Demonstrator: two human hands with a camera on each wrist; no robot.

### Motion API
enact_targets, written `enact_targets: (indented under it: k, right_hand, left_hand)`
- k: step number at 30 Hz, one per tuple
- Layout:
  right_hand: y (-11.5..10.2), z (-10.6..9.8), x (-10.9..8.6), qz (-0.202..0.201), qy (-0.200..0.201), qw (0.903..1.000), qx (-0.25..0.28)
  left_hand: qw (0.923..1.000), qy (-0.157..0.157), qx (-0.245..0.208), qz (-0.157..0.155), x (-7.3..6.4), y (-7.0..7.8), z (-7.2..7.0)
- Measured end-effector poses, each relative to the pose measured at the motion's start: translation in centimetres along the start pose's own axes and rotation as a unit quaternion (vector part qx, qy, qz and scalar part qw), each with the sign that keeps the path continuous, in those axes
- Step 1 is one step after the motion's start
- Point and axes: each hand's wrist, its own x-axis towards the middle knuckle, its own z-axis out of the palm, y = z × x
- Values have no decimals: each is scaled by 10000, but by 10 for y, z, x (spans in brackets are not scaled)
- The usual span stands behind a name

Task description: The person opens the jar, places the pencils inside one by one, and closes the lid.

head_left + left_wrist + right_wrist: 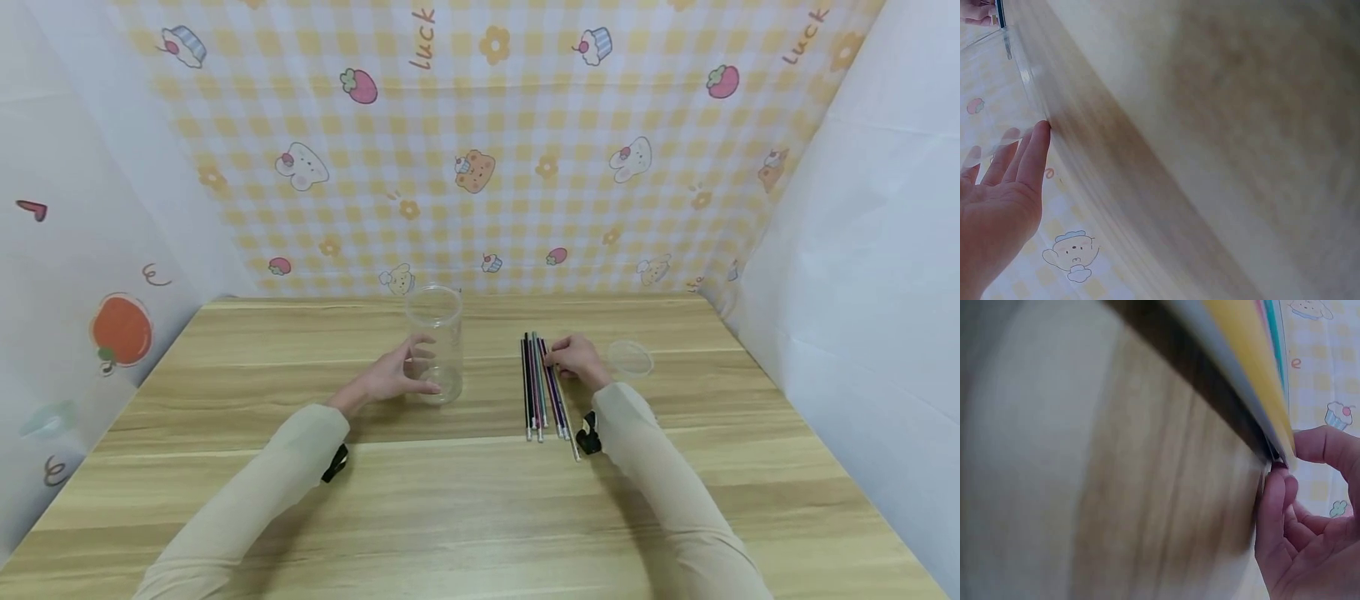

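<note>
Well, clr jar (452, 350), slim multicol. pencils (536, 383)

Left hand (392, 375) left of frame centre, fingers extended, spread. Right hand (577, 358) right of centre, thumb and fingers pinching.

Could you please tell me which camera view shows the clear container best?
The head view: the clear container stands upright there, visible from open rim to base, the left hand against it. The left wrist view catches only part of its transparent wall; the right wrist view shows none.
</note>
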Motion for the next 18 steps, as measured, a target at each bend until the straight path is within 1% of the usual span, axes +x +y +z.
enact_targets:
  k: [4, 7, 10, 11, 14, 18]
  right_hand:
    - [3, -4, 1, -18, -152, 9996, 227]
    - [3, -9, 1, -42, -402, 9980, 487]
    - [3, -16, -1, -111, -648, 9952, 723]
    - [3, -18, -1, -158, -717, 9944, 755]
    - [2, -25, -1, -318, -812, 9927, 831]
    - [1, -33, -1, -498, -761, 9905, 1035]
  left_hand:
    - [10000, 4, 12, -40, -1, 3, 0]
    - [10000, -10, 8, -62, -1, 3, 0]
    - [10000, -19, 12, -56, 1, -1, 0]
    - [10000, -11, 28, -38, 2, -3, 0]
    - [10000, 54, 72, -29, 7, -14, 1]
    - [9998, 130, 165, -71, 13, -28, 1]
